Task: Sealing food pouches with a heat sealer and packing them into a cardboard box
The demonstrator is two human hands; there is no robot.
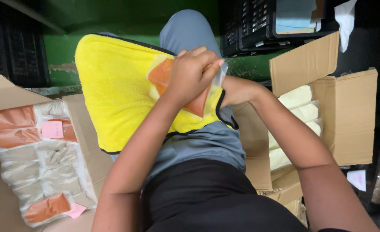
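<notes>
The clear plastic bag [215, 86] sits on my lap, over the right edge of the yellow towel [112, 86], and through it I see an orange cloth [162, 75] folded inside. My left hand [192, 71] is on top of the bag, its fingers [207, 58] curled shut around the bag's upper end, pinching the plastic near its mouth. My right hand [237, 90] comes in from the right and goes behind the bag; its fingers are hidden by the bag and by my left hand, so I cannot tell how far they are closed or what they grip.

The yellow towel has a dark trim and is spread over my grey trousers [211, 141], draping off my left thigh.

To my left lies an open cardboard box [1, 90] filled with rows of bagged cloths, some orange and some pale, with a pink slip [52, 129] lying on them. To my right stands another open cardboard carton [349, 111] holding cream-coloured bagged cloths [297, 111] stacked on edge. Beyond my knee is a black plastic crate [250, 30], and the wall behind it is painted green.
</notes>
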